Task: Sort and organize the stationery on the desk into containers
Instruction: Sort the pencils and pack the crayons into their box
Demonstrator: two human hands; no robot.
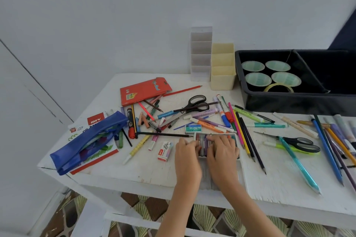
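A small clear tray of coloured oil pastels (215, 137) lies near the front of the white desk (134, 171). My left hand (187, 152) and my right hand (221, 151) both lie over it, fingers curled onto the pastels inside. Whether either hand pinches a pastel is hidden. Loose pens, pencils and markers (210, 119) are scattered around the tray. Black-handled scissors (194, 105) lie behind it, and a second pair of scissors (300, 143) lies to the right.
A cream divided holder (222, 67) and a white tiered organizer (201, 53) stand at the back. A black bin (289, 99) holds several paper cups and a tape roll (278, 88). A blue pencil case (88, 140), red pencil box (144, 90) and staple boxes (165, 151) lie left.
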